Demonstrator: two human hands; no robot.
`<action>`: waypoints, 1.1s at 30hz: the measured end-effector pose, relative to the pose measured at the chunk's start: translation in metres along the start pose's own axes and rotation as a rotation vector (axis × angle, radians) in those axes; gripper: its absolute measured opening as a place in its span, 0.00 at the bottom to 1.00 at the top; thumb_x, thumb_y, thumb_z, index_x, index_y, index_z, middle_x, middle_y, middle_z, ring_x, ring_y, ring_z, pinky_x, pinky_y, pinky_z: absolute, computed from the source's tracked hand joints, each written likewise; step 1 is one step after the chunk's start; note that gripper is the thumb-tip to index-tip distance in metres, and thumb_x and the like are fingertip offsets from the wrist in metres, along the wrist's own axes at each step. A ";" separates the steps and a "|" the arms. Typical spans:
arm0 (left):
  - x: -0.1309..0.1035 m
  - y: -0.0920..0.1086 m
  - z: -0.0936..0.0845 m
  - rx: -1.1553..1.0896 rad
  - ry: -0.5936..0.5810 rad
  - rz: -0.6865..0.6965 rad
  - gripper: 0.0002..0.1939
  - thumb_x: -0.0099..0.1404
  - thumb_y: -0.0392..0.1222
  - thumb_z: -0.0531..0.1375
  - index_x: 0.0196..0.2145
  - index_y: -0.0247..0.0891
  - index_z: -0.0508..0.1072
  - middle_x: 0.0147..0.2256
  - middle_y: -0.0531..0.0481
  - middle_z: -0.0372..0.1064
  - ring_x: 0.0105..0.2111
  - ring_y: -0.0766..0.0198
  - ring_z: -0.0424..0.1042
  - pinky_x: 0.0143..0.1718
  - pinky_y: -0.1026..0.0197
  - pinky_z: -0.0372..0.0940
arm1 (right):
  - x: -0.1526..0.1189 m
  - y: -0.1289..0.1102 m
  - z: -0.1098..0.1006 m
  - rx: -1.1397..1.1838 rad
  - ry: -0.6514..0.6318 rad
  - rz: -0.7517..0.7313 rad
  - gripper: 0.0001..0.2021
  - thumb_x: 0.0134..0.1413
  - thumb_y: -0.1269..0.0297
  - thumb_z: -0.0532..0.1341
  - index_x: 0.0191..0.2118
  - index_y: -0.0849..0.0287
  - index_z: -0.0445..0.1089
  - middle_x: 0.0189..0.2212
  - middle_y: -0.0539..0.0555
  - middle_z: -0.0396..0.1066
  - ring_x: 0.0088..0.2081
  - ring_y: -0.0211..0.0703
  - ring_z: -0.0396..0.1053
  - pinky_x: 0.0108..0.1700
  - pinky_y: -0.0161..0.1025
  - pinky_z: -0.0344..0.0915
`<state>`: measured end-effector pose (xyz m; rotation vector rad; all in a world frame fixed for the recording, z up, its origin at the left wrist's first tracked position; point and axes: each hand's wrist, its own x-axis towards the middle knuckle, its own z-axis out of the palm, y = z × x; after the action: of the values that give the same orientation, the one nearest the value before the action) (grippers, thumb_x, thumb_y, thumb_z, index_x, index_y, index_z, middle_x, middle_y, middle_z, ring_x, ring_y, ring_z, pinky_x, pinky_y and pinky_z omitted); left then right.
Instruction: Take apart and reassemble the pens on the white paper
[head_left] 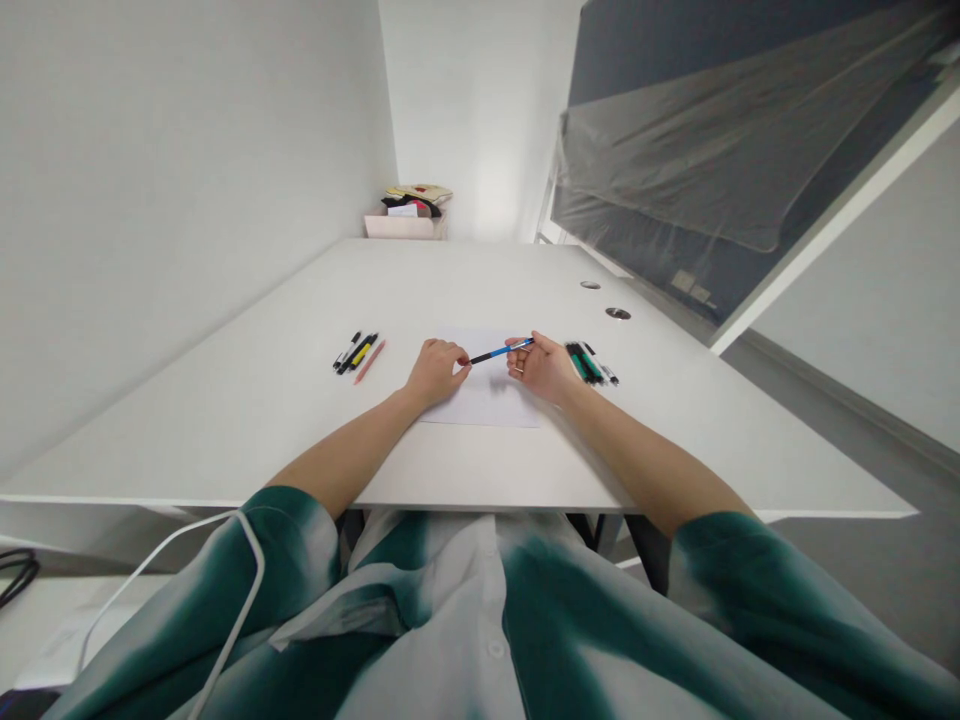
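Note:
A blue and black pen (491,354) is held above a white sheet of paper (480,408), slanting up to the right. My left hand (436,371) pinches its black end between thumb and fingers. The other, clip end lies in the fingers of my right hand (546,366). Under the pen a soft shadow falls on the paper. To the left of my left hand lie several pens (358,352) and a pinkish pencil-like stick (370,362). Right beside my right hand are several green and black pens (586,362) and clear ones, partly hidden by that hand.
The white table (262,420) runs back to a pale box (401,225) with folded items on it. Two round metal fittings (618,314) sit near the right edge. A dark panel under plastic sheeting (690,150) leans at the right. A white cable (251,560) loops over my left sleeve.

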<state>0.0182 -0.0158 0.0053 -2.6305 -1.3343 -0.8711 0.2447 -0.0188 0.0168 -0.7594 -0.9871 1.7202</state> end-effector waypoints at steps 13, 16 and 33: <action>0.000 0.002 0.000 -0.022 -0.027 0.007 0.08 0.64 0.42 0.58 0.34 0.38 0.75 0.35 0.46 0.75 0.40 0.55 0.71 0.51 0.48 0.57 | 0.003 0.003 0.004 -0.088 0.070 -0.065 0.25 0.55 0.37 0.52 0.33 0.57 0.70 0.19 0.50 0.64 0.23 0.40 0.62 0.29 0.38 0.60; 0.000 0.005 0.001 -0.028 -0.034 0.039 0.09 0.65 0.43 0.58 0.34 0.38 0.76 0.36 0.46 0.76 0.40 0.55 0.71 0.51 0.48 0.57 | 0.005 0.010 0.008 -0.250 0.080 -0.135 0.22 0.50 0.41 0.60 0.35 0.57 0.70 0.18 0.47 0.63 0.22 0.38 0.61 0.28 0.37 0.58; -0.006 -0.028 0.013 -0.029 -0.288 0.006 0.18 0.65 0.46 0.54 0.49 0.38 0.74 0.54 0.42 0.69 0.55 0.53 0.67 0.59 0.50 0.60 | 0.001 0.034 0.017 -0.969 0.148 -0.239 0.04 0.47 0.67 0.60 0.25 0.58 0.69 0.20 0.49 0.72 0.25 0.38 0.68 0.30 0.35 0.62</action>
<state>0.0004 0.0016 -0.0142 -2.8655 -1.3788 -0.5285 0.2152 -0.0294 -0.0045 -1.2782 -1.7398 0.8969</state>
